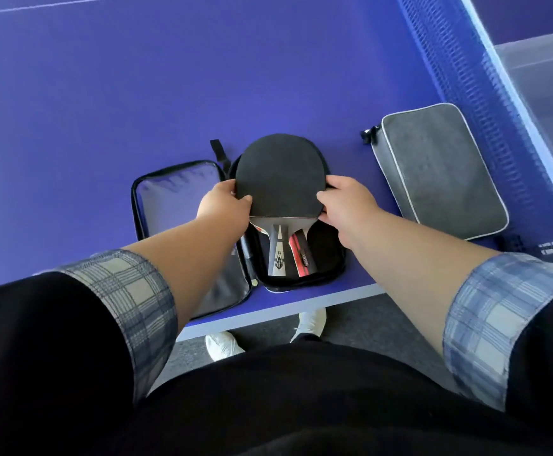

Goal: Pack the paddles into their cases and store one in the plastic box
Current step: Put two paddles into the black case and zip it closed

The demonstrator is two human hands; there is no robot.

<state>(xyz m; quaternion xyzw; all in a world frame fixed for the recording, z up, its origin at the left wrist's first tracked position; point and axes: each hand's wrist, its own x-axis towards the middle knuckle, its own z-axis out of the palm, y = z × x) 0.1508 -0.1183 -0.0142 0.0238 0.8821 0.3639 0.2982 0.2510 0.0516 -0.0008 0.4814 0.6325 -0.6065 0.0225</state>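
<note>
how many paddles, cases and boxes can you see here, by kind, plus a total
paddles: 2, black-rubber paddle and under it the red-handled paddle, of which only the handle shows
cases: 2, open black case and shut grey case
plastic box: 1
total: 5

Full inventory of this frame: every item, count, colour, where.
top paddle: 1, black rubber, over the open case
second paddle: 1, red-black handle showing, in the open case beneath the top paddle
open case: 1, black, grey lining, at the near table edge
closed case: 1, grey, white piping, right of the open case
plastic box: 1, clear, beyond the net
net: 1, blue, right side
table: 1, blue
shoes: 2, white, on the floor
left hand: 1, grips top paddle's left edge
right hand: 1, grips its right edge
</note>
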